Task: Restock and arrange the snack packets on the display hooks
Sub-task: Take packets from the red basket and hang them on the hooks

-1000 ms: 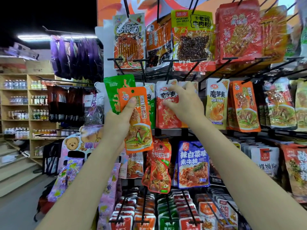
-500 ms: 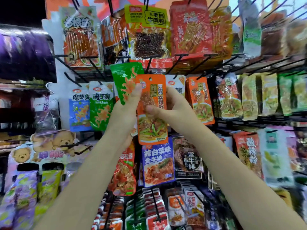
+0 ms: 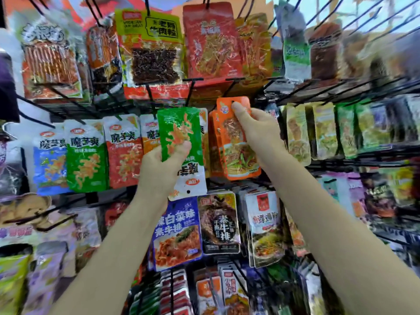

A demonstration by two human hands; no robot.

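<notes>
**Two packets in hand at the hook rack**

Two hands, one packet each. The left hand [image 3: 162, 165] grips a green snack packet [image 3: 180, 142] upside down, thumb pressed on its front, its white header and hang hole pointing downward. The right hand [image 3: 256, 130] pinches an orange snack packet [image 3: 238, 155] near its top hole, thumb on the front, held upright against the orange packets hanging behind it. Left of these, four konjac packets [image 3: 87, 160] hang in a row: blue, green, red, orange.
</notes>
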